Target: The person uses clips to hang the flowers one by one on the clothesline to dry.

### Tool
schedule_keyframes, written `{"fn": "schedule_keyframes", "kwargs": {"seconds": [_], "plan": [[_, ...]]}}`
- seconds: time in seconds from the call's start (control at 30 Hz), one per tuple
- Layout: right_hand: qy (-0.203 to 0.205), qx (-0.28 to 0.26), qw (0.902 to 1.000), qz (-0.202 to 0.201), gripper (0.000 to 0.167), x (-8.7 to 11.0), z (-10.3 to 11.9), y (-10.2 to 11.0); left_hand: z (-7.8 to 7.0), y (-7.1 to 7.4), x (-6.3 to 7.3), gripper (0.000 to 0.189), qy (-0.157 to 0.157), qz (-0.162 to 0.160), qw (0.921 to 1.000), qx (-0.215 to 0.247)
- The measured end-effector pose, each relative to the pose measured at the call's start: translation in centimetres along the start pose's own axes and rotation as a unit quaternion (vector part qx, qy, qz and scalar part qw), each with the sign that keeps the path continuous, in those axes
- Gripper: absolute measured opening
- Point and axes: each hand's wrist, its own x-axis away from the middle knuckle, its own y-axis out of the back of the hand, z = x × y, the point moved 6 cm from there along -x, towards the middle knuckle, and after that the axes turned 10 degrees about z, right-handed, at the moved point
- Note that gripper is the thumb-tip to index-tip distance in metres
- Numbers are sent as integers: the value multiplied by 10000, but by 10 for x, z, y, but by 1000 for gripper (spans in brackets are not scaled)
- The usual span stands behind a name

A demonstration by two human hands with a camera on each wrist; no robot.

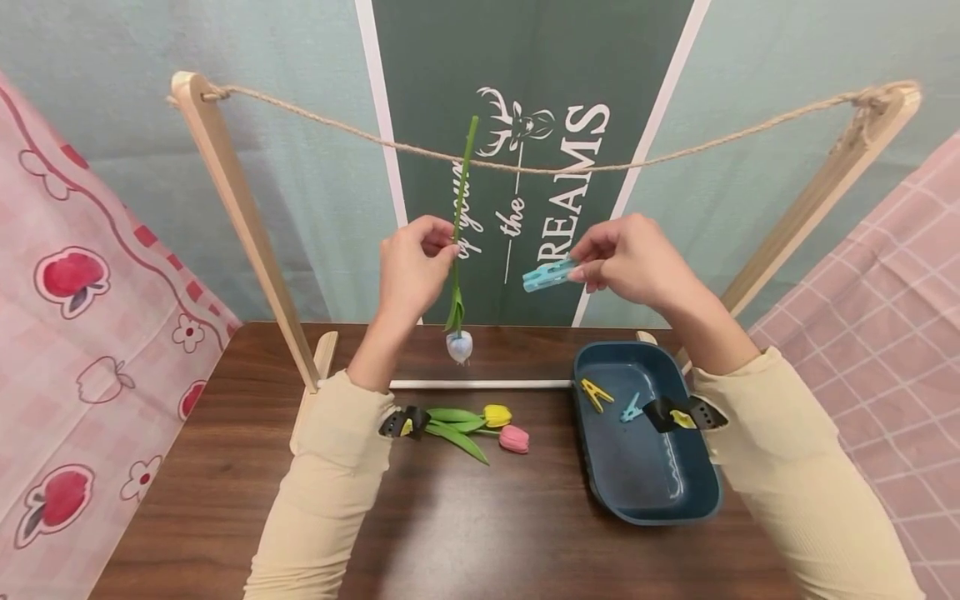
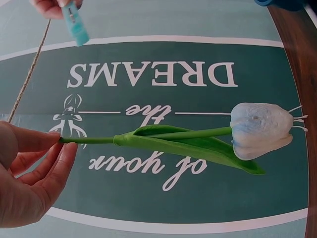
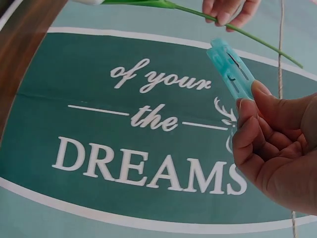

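Wears cream sleeves [image 1: 322, 500] over a dark wood bench [image 1: 487, 542], with a blue tray [image 1: 637, 475] partly under the right one. Has a yellow clothespin [image 1: 595, 390] and a loose blue clothespin [image 1: 632, 408] inside the tray, plus a yellow tulip [image 1: 497, 416] and a pink tulip [image 1: 514, 439] on the bench near its left side. Holds a white-and-blue tulip [image 2: 183, 134], bloom down, well left of the tray and higher, pinching the stem between thumb and fingers in the grip of the left hand [image 1: 414, 267]. Pinches a raised blue clothespin [image 1: 547, 276] in the grip of the right hand [image 1: 633, 258], past the tray's far end. Faces, beyond and above the tray, a rope [image 1: 540, 171] slung between wooden posts [image 1: 251, 233], impossible to tell whether touching the stem, and, farthest past the tray, a green backdrop [image 1: 442, 67] lettered "DREAMS."
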Motion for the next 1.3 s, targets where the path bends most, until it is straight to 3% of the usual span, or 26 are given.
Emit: {"fn": "schedule_keyframes", "kwargs": {"seconds": [0.73,1.3], "plan": [[325,438,9972,-506,9,-20,46,26,-1,1,2,11,62,30,10000,-36],[439,308,9955,-780,11,-28,73,41,-1,2,2,11,81,60,9999,-63]]}}
